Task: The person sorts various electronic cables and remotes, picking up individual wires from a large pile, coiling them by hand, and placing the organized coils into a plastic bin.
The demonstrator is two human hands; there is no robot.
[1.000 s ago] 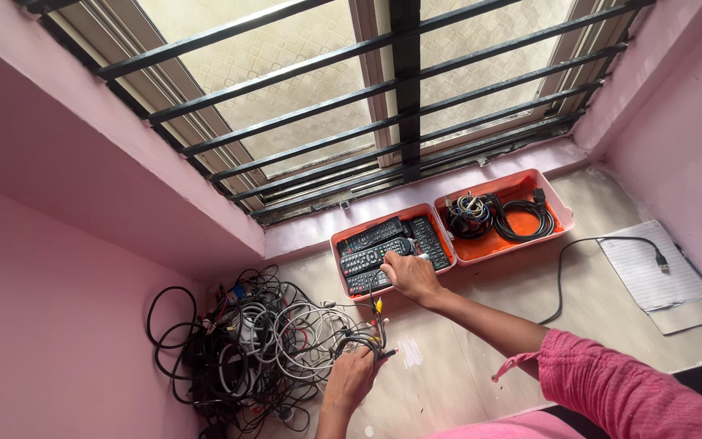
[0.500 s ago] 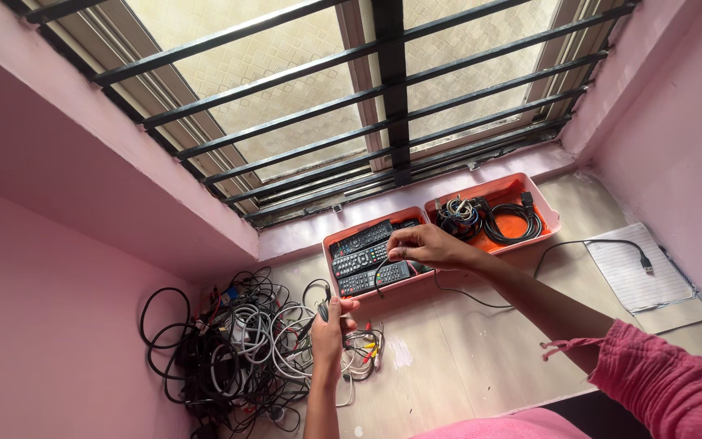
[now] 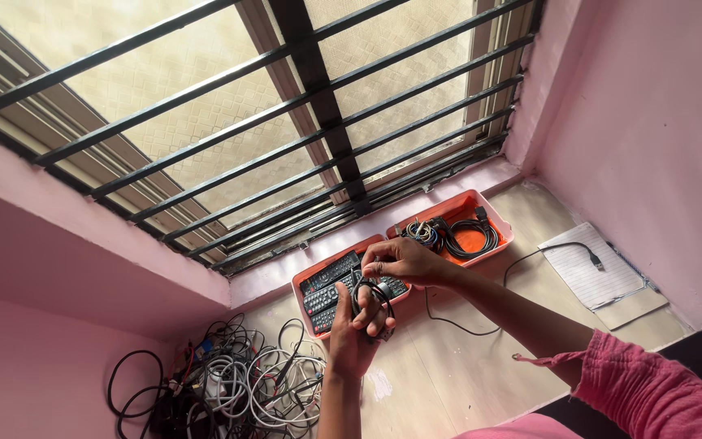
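over orange tray (image 3: 309, 283): both hands (image 3: 351, 329) (image 3: 404, 262) coiling black cable (image 3: 371, 294)

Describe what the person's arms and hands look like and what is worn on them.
Two bare hands, no gloves. No rings or watch can be made out. The right hand leads to a bare forearm and a textured pink sleeve with a loose tie at its hem. The left hand and forearm show no sleeve.

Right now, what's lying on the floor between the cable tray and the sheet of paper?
In the head view, a loose black cable lies between the cable tray and the paper, its plug end resting on the paper.
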